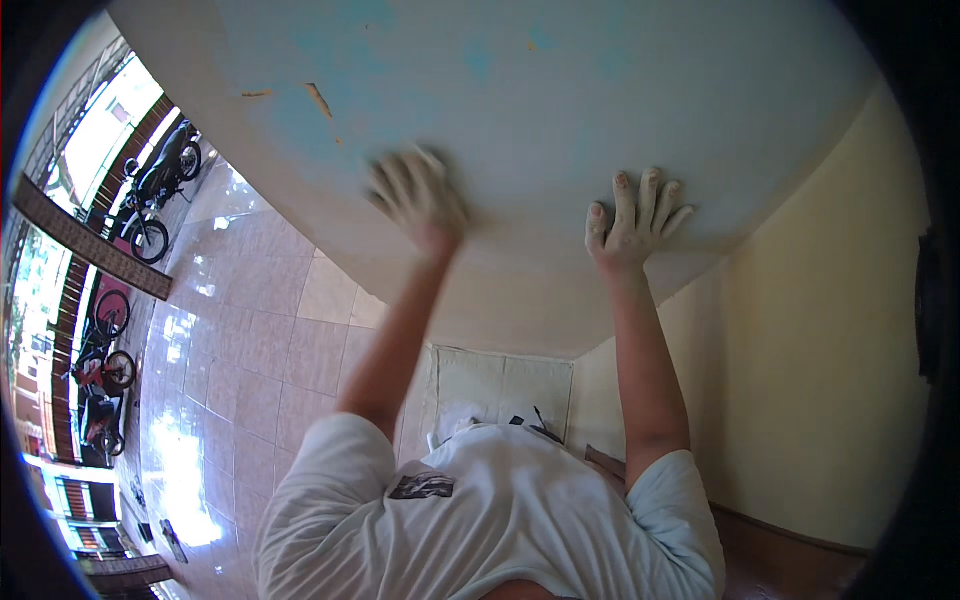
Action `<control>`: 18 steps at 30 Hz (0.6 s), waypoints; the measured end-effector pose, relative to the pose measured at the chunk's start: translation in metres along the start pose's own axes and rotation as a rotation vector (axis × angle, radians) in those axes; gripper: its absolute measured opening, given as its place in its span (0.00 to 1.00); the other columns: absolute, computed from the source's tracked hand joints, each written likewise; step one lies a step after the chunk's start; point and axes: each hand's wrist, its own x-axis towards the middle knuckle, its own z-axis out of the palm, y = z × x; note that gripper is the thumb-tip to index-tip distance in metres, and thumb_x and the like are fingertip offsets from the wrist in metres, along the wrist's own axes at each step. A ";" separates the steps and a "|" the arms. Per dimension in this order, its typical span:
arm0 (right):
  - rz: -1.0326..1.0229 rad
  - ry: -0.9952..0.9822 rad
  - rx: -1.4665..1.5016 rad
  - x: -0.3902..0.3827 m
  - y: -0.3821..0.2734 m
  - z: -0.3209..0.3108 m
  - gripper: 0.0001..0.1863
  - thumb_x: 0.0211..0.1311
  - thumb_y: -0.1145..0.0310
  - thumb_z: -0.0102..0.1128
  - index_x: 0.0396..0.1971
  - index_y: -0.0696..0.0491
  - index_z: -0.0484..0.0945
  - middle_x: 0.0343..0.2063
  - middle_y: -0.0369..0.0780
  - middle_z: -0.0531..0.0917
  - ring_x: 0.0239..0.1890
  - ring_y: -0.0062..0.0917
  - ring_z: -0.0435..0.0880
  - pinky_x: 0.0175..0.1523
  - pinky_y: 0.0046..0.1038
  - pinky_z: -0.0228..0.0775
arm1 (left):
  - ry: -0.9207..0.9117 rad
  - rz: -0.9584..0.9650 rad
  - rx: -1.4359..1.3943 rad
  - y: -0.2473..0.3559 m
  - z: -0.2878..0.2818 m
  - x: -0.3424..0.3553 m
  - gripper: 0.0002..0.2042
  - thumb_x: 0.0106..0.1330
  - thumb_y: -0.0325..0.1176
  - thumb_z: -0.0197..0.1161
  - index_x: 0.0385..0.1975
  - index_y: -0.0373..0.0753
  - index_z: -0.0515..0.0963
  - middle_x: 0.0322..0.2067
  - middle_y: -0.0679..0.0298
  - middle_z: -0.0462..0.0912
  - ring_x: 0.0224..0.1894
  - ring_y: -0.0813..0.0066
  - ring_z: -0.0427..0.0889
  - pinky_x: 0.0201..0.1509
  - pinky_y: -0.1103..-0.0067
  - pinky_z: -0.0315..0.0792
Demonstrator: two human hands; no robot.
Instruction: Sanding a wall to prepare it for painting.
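Left hand point(420, 200) and right hand point(632, 228), both splayed, lie against a wall point(530, 130) facing the person point(500, 490), long axis upright.

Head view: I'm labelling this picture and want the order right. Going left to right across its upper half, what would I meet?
The topmost parked motorcycle, the longer of the orange-brown chips in the painted surface, the left hand, the right hand, the dark object at the right rim.
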 end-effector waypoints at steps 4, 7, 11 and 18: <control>0.027 -0.109 0.039 0.006 -0.008 -0.009 0.28 0.71 0.47 0.40 0.62 0.47 0.72 0.68 0.48 0.63 0.75 0.46 0.47 0.72 0.58 0.20 | -0.245 0.160 -0.054 -0.019 0.006 -0.104 0.33 0.60 0.31 0.56 0.67 0.30 0.57 0.68 0.30 0.46 0.71 0.25 0.39 0.66 0.32 0.33; -0.002 -0.150 -0.015 0.021 0.025 -0.021 0.28 0.70 0.47 0.42 0.63 0.45 0.71 0.69 0.47 0.62 0.74 0.47 0.49 0.72 0.59 0.20 | -0.077 0.124 -0.049 0.003 -0.006 0.011 0.33 0.60 0.34 0.57 0.67 0.35 0.60 0.69 0.35 0.51 0.71 0.28 0.44 0.65 0.33 0.37; -0.001 -0.103 -0.052 0.109 0.038 -0.032 0.28 0.69 0.47 0.43 0.65 0.43 0.70 0.70 0.44 0.61 0.74 0.47 0.50 0.72 0.61 0.23 | 0.198 0.325 -0.014 -0.018 -0.063 0.207 0.32 0.62 0.37 0.57 0.69 0.46 0.62 0.71 0.50 0.55 0.73 0.44 0.50 0.68 0.38 0.42; -0.119 0.100 -0.204 0.303 0.061 -0.045 0.28 0.71 0.46 0.41 0.69 0.30 0.59 0.72 0.33 0.57 0.74 0.38 0.52 0.71 0.62 0.38 | 0.145 0.139 0.000 0.051 -0.121 0.318 0.25 0.75 0.39 0.38 0.72 0.49 0.55 0.74 0.56 0.48 0.76 0.56 0.40 0.75 0.53 0.35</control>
